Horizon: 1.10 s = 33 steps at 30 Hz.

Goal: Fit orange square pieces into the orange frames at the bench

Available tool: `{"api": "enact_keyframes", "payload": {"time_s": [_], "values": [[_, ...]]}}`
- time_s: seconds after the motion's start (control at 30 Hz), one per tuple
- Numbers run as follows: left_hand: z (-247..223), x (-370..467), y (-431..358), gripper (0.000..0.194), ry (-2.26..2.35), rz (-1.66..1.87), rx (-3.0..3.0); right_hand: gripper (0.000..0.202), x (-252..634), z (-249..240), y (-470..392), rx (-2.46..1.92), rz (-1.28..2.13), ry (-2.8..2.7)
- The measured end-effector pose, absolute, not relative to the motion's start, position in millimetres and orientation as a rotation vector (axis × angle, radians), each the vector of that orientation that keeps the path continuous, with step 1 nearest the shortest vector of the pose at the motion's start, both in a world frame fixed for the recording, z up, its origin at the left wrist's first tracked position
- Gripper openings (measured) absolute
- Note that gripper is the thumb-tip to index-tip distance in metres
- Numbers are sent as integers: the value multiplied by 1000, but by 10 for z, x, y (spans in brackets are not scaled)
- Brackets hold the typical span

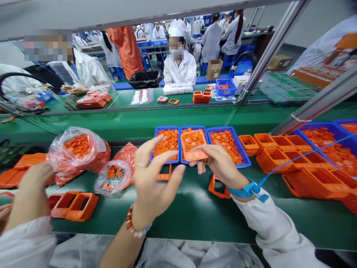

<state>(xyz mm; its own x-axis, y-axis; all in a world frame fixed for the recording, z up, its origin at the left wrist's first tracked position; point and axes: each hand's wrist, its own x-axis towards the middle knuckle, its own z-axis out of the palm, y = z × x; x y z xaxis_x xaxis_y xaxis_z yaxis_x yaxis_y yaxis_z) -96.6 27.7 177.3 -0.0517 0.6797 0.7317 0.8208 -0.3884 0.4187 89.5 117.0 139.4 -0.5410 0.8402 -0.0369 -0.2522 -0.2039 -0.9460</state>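
Note:
My right hand, with a blue wrist strap, holds an orange frame by its near right corner, above the middle blue bin. My left hand, wearing a beaded bracelet, is raised left of that frame with fingers spread and nothing in them. Two more blue bins, a left one and a right one, flank the middle bin; all hold small orange pieces. Behind my left fingers an orange frame lies partly hidden on the green table. Another orange frame lies below my right hand.
Stacked orange frames and a larger blue bin stand at right. Plastic bags of orange pieces and more frames lie at left, near another person's arm. A metal post rises at the right; people sit across.

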Motion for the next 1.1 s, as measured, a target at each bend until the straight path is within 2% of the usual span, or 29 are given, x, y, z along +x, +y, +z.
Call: {"api": "enact_keyframes", "payload": {"time_s": [0.13,0.73,0.9,1.1], "values": [[1601,-774,422,32,-1494,-1307,-2211,56,884,1365,1136,-693,1817,-1351],[1514,-917,526,22,-1479,-1302,-2315,55,883,1343,1132,-698,1813,-1428],[1245,-1406,311,34,-1940,-1256,-2611,41,1152,1550,1195,-765,1616,-1386],[664,-1839,51,36,-2523,-911,-2661,30,1380,1643,1254,-767,1453,-1288]]}}
